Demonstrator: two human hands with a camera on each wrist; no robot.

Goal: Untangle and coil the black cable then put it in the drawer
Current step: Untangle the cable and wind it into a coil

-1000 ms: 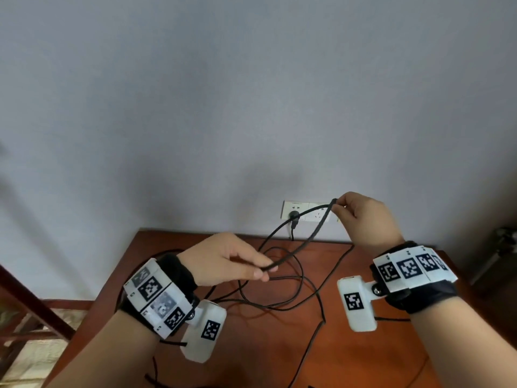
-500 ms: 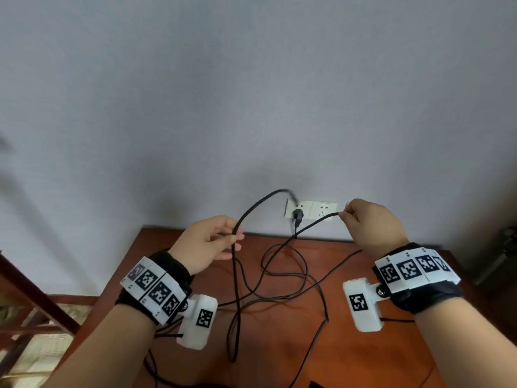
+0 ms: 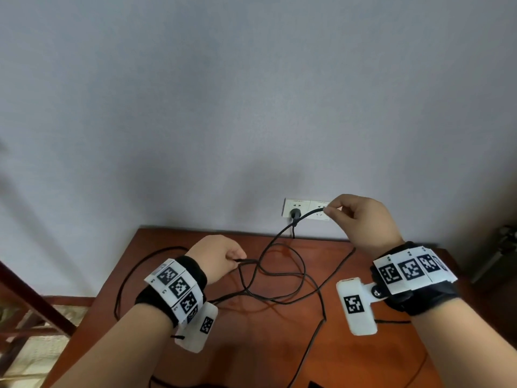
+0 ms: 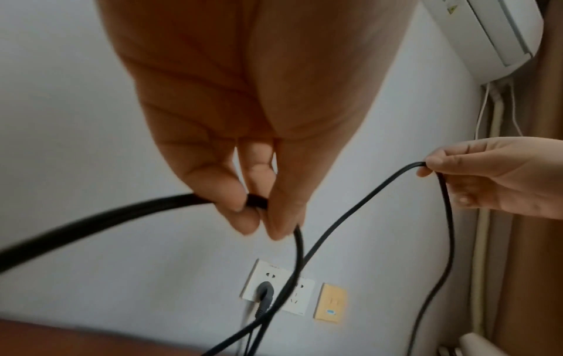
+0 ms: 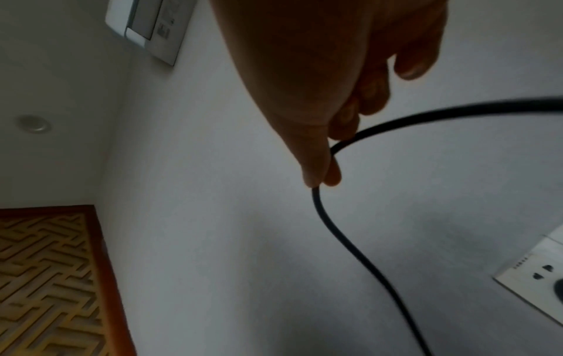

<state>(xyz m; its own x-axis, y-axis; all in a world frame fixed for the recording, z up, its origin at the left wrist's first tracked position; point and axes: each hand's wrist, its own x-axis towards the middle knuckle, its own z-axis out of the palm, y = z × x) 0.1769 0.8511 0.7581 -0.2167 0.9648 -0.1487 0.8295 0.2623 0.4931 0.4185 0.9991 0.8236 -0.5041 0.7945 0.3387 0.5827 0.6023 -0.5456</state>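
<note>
A long black cable (image 3: 282, 275) lies in loose crossing loops on the brown wooden table (image 3: 251, 345). My left hand (image 3: 221, 259) pinches one strand low over the table's left part; thumb and fingers (image 4: 231, 192) close round the cable (image 4: 100, 221) there. My right hand (image 3: 361, 219) is raised near the wall and pinches another stretch of cable (image 5: 332, 228) between thumb and forefinger (image 5: 317, 168). From it the cable (image 4: 350, 216) runs down toward the tangle. No drawer is in view.
A white wall socket (image 3: 305, 207) with a dark plug (image 3: 295, 212) in it sits just above the table's back edge. A wooden chair frame (image 3: 30, 303) stands at the left. An air conditioner (image 4: 487, 31) hangs high on the wall.
My left hand has dropped from chest height to just above the table, taking its strand down and left. The right hand has stayed by the socket, still pinching the cable.
</note>
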